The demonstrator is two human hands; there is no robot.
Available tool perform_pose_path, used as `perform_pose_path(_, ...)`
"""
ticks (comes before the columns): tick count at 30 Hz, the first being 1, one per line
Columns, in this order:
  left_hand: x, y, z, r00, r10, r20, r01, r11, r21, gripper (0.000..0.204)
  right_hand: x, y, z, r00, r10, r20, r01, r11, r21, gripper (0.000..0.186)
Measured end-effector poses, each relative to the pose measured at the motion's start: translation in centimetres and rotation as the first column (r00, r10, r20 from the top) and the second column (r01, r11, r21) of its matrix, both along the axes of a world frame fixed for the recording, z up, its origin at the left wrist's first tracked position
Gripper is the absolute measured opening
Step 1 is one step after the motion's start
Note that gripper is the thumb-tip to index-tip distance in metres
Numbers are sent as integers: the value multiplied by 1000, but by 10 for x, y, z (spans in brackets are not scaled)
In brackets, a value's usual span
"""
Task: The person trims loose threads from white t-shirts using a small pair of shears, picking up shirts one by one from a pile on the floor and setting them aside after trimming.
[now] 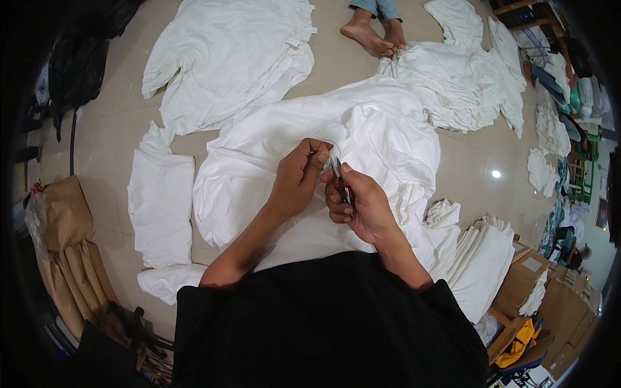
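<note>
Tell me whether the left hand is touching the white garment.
Touching. The head view shows the left hand pinching a fold of the white garment between fingertips.

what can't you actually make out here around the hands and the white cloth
- Head view: the blades of the small cutting tool are too small and partly covered by the right hand.
- What the left hand pinches on the white garment: hidden by its fingertips.
- The other person: only bare feet show, the rest cut off by the top edge.
- The person's lap: covered by the black shirt.
</note>
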State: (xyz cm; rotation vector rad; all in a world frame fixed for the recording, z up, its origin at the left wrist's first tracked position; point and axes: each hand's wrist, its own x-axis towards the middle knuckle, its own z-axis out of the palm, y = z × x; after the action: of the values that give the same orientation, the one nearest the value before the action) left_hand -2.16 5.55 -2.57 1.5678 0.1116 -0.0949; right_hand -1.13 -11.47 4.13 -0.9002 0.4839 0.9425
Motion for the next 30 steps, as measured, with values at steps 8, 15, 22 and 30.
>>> perform_pose_path(8, -4, -1, -4, 1000, 8, 28, -8, 1000, -3, 24, 2, 0, -3, 1000, 17, -15, -18, 1000, -12, 39)
perform_pose_path(15, -3, -1, -6, 996, -15, 89, 14, 1000, 15, 19, 1, -1, -10, 1000, -20, -20, 20, 1000, 8, 34)
perform_pose_path(22, -4, -1, -8, 998, -36, 44, 34, 999, 40, 19, -1, -3, -20, 998, -56, -15, 56, 998, 12, 32)
perform_pose_path(30, -4, 5, -8, 998, 2, -70, -15, 981, -191, 23, -6, 8, -30, 672, 142, 727, 395, 762, -514, 29)
